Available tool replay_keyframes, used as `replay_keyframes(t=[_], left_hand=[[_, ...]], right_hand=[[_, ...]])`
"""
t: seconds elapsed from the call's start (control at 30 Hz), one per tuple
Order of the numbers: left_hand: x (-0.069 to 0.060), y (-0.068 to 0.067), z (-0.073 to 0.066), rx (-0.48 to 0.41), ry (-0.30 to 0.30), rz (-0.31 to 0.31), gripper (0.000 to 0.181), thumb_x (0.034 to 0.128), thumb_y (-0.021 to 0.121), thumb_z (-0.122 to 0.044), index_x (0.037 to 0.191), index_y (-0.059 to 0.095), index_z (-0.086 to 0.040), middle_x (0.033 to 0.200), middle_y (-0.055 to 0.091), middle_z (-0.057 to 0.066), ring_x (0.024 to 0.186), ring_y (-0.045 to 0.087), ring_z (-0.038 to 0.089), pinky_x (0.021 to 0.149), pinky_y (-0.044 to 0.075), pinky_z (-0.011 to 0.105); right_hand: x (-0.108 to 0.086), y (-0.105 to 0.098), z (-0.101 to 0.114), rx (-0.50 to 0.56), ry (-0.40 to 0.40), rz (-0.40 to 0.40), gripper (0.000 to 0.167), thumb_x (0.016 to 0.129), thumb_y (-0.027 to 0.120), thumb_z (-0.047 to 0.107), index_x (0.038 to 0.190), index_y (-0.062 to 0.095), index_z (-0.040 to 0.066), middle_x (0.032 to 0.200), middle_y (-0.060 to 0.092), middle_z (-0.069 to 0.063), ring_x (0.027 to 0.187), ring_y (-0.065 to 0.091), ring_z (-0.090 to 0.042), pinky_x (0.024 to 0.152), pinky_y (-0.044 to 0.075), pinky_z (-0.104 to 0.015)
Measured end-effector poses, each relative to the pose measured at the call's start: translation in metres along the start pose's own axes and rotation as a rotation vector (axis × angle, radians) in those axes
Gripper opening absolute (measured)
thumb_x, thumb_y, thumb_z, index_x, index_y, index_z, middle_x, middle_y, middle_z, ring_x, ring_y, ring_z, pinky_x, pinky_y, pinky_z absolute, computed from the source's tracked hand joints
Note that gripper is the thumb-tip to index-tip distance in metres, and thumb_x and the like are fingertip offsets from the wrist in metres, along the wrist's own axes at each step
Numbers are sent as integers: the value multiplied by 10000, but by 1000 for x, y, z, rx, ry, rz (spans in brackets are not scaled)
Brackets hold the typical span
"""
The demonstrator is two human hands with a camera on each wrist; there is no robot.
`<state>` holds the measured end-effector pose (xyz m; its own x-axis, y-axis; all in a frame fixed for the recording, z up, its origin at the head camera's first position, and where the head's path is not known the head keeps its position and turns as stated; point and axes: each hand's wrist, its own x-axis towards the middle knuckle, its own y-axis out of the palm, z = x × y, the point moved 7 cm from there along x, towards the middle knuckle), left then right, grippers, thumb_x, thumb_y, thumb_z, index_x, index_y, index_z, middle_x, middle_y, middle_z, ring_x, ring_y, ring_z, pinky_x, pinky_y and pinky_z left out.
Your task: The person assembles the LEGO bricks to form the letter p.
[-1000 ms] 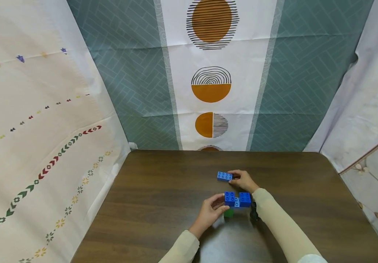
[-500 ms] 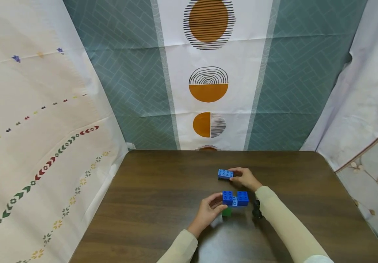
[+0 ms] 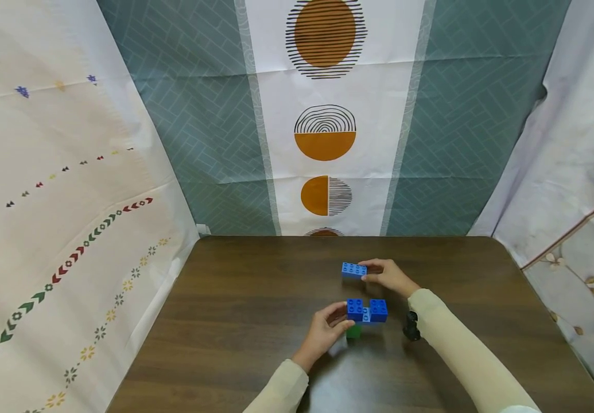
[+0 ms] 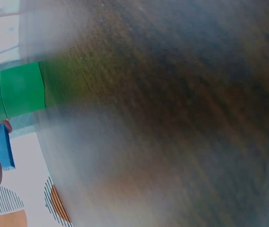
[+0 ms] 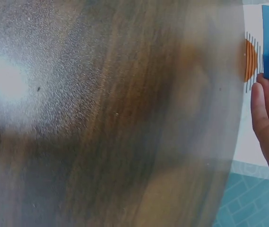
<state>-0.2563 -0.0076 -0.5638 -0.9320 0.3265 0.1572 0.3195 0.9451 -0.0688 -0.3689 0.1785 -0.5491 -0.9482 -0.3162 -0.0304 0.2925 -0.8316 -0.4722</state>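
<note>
My left hand [image 3: 323, 334] grips a small stack of toy building bricks between thumb and fingers. Two dark blue bricks [image 3: 378, 310] form its top, with a light blue brick [image 3: 366, 315] showing in the gap between them. Below are green bricks [image 4: 23, 87], whose lower end meets or nearly meets the tabletop. Farther back, my right hand [image 3: 388, 276] pinches a long light blue brick [image 3: 353, 269] by its right end, studs up. That brick is held apart from the stack, raised over the table; its side also shows in the right wrist view, where the thumb presses it.
A dark brown wooden table [image 3: 245, 321] lies under both hands. Behind it hangs a teal and white cloth [image 3: 322, 166] with orange circles. Patterned pale cloths hang on the left [image 3: 69, 172] and right [image 3: 560, 189]. A black device [image 3: 411, 327] sits at the right wrist.
The right hand and its light blue brick have moved slightly farther back. The left hand keeps its grip on the stack; the whole view has shifted a little.
</note>
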Motion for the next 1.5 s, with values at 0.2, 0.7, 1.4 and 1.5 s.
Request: replay_keyframes(t=[0.2, 0.7, 1.4, 1.5], left_hand=[[-1, 0, -4, -5, -21, -9, 359, 886, 670, -36, 1237, 608, 6, 1195, 637, 173, 1115, 613, 279, 936, 506, 298], [1, 0, 1, 8, -34, -3, 381, 885, 683, -94, 1252, 609, -28, 1203, 641, 136, 1111, 620, 249, 930, 505, 293], [-7, 1, -33, -17, 30, 12, 357, 891, 664, -26, 1220, 585, 85, 1185, 615, 262, 1108, 593, 396, 938, 505, 368], [-7, 1, -34, -13, 37, 5, 352, 888, 666, -26, 1215, 590, 80, 1178, 620, 256, 1102, 599, 389, 932, 509, 355]], right_hand=[[-6, -3, 14, -27, -47, 32, 441, 879, 719, 195, 1282, 605, 56, 1243, 602, -183, 1097, 595, -349, 922, 515, -484], [-24, -11, 38, 7, -125, 75, 432, 878, 721, 207, 1261, 611, 40, 1200, 624, -162, 1015, 627, -266, 867, 554, -402], [-51, -14, 61, -67, -220, 98, 385, 888, 707, 195, 1247, 628, 81, 1104, 655, -72, 932, 619, -174, 827, 543, -258], [-55, -15, 64, -50, -222, 104, 386, 878, 719, 214, 1238, 636, 101, 1103, 652, -62, 934, 618, -175, 837, 542, -269]])
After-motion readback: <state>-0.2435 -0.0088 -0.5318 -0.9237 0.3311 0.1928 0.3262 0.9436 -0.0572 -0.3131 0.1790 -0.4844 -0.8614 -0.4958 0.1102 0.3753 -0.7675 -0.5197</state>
